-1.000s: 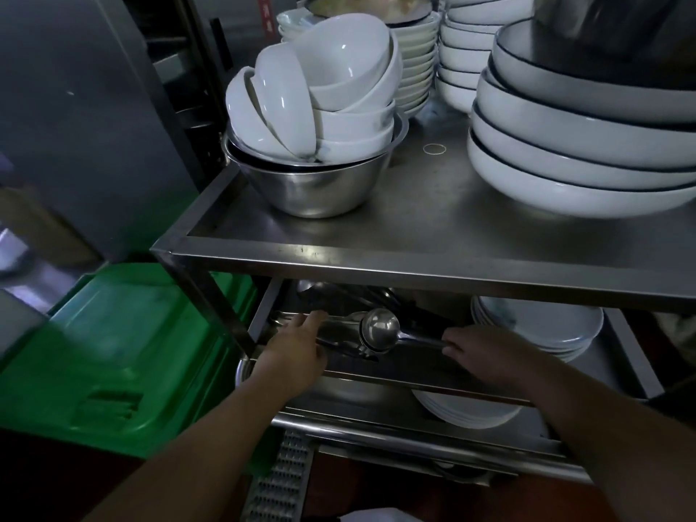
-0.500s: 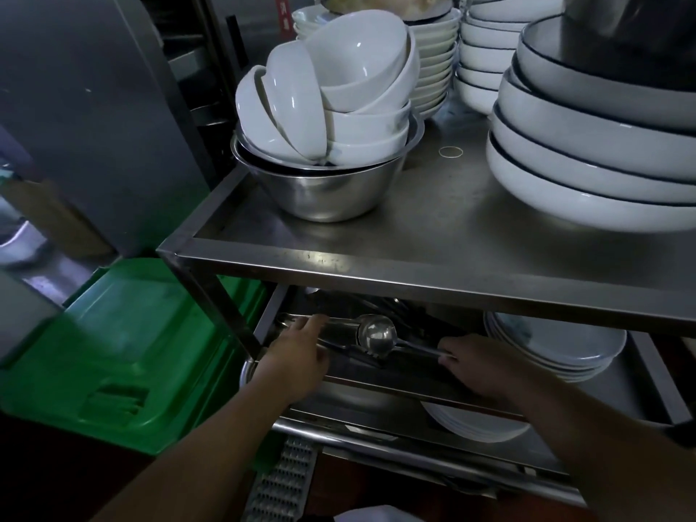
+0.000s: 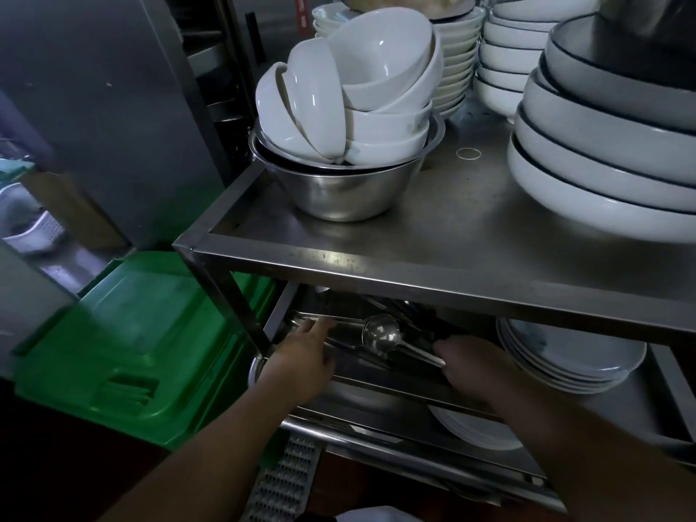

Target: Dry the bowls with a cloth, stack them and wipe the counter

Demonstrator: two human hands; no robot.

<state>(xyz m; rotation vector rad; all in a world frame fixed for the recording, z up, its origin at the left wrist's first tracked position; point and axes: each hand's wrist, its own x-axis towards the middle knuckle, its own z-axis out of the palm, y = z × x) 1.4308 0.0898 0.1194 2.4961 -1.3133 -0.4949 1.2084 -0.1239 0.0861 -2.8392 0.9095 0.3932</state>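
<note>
While both hands reach under the top shelf, I see the left hand (image 3: 305, 361) lying at the near left end of a steel tray (image 3: 380, 386) of utensils, its fingers stretched forward and fairly straight, the fingertips touching the tray's left part; I cannot tell whether they have hold of anything. The right hand (image 3: 472, 365) sits to the right on the same tray, knuckles up and fingers curled down over the near rim beside the thin handle of a steel ladle (image 3: 381, 330); whether it pinches that handle or only the rim I cannot tell in this dim light. The ladle's round cup lies between the two hands, farther in.

The white bowls (image 3: 361, 92) are on the steel counter (image 3: 433, 235) above, piled untidily inside a steel mixing bowl (image 3: 339, 190) at the far left: some nested upright, others tipped on edge against them. To the right stands a stack of large dark-rimmed dishes (image 3: 602, 156), with smaller stacks of plates behind. A rubber band (image 3: 469, 152) lies on the counter between the mixing bowl and the big dishes. On the lower shelf, right of the tray, sits a stack of white plates (image 3: 565, 367). A green plastic bin lid (image 3: 135, 356) is at the near left, beside the counter's leg.
</note>
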